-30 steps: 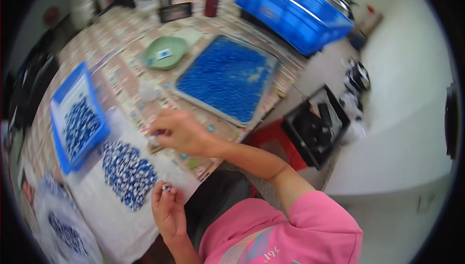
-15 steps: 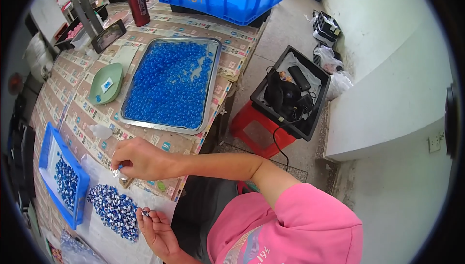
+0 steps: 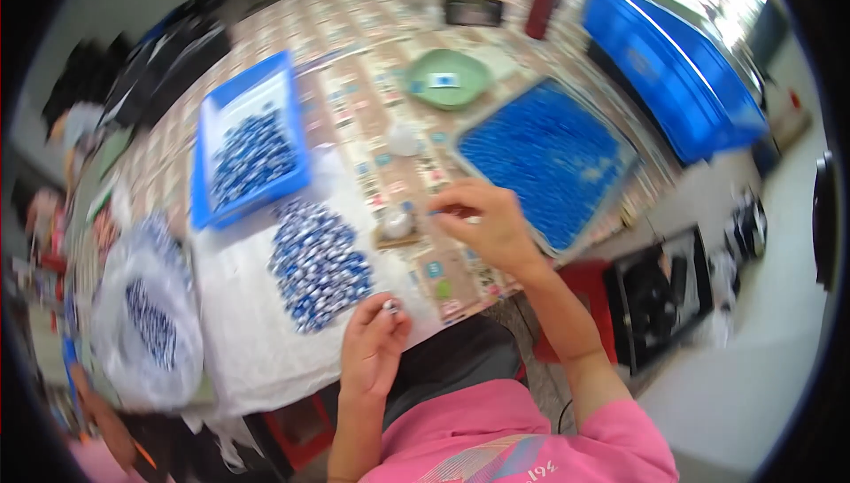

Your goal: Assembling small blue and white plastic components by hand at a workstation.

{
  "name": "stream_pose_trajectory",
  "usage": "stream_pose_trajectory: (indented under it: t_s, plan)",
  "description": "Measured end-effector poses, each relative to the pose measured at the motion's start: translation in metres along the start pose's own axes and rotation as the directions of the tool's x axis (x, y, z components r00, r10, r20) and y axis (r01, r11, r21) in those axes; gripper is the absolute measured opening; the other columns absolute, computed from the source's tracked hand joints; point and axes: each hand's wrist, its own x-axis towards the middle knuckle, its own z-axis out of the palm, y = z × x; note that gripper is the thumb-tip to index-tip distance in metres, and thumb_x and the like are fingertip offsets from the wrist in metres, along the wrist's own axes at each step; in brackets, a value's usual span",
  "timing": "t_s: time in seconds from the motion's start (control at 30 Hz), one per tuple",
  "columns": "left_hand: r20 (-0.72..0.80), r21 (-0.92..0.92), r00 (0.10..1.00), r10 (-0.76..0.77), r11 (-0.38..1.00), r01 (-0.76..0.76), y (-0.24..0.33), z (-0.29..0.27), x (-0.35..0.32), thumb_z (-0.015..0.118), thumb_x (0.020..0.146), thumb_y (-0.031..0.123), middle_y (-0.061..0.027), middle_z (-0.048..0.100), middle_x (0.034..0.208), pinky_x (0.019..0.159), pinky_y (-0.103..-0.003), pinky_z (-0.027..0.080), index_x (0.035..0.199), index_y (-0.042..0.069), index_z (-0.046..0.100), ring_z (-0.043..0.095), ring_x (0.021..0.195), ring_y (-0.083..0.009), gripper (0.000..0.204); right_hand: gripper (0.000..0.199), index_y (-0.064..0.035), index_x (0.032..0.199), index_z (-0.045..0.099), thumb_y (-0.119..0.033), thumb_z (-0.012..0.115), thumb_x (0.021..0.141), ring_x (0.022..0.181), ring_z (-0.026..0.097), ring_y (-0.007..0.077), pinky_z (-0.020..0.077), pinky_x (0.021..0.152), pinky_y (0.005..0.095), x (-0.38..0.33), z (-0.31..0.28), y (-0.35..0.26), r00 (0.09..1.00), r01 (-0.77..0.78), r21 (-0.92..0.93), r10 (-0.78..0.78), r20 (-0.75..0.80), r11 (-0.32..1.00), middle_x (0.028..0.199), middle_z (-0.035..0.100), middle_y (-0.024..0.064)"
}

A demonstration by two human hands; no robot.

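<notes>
Two hands work over my table: the left hand (image 3: pixel 372 350) pinches a small white piece (image 3: pixel 388 305) near the pile of blue-and-white pieces (image 3: pixel 319 263); the right hand (image 3: pixel 487 222) pinches something tiny beside the tray of blue beads (image 3: pixel 549 160).

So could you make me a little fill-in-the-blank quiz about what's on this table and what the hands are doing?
1. The left hand pinches a small piece beside the loose pile of blue-and-white pieces lying on a ____ sheet.
2. The right hand hovers at the edge of the flat metal tray filled with ____ beads.
3. The round shallow dish behind the tray is ____ in colour.

Missing words: white; blue; green
</notes>
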Motion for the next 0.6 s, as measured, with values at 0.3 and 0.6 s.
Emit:
stream_pose_trajectory:
  t_s: [0.3,0.6]
  plan:
    - [-0.059,-0.051,0.998,0.012,0.999,-0.015,0.038,-0.01,-0.011,0.058,0.095,0.002,-0.0075,0.064,0.105,0.087,-0.03,0.054,0.115,0.002,0.06,0.064,0.093,-0.016,0.02,0.016,-0.0019,0.092,0.071,0.001,0.073,0.077,0.073,0.063,0.0109,0.0483,0.06,0.0235,0.03,0.059,-0.03,0.979,0.175,-0.15,-0.156,0.128,0.973,0.088,0.069,0.0048]
    - [-0.022,-0.047,1.0,0.011,0.999,-0.012,0.05,-0.019,-0.016,0.06,0.095,0.003,-0.0069,0.064,0.107,0.088,-0.029,0.053,0.117,0.001,0.059,0.064,0.096,-0.0163,0.022,0.019,-0.004,0.093,0.071,0.002,0.073,0.075,0.072,0.065,0.0149,0.0493,0.059,0.0262,0.045,0.088,-0.041,0.95,0.285,-0.291,-0.227,0.215,0.913,0.087,0.068,0.0067]
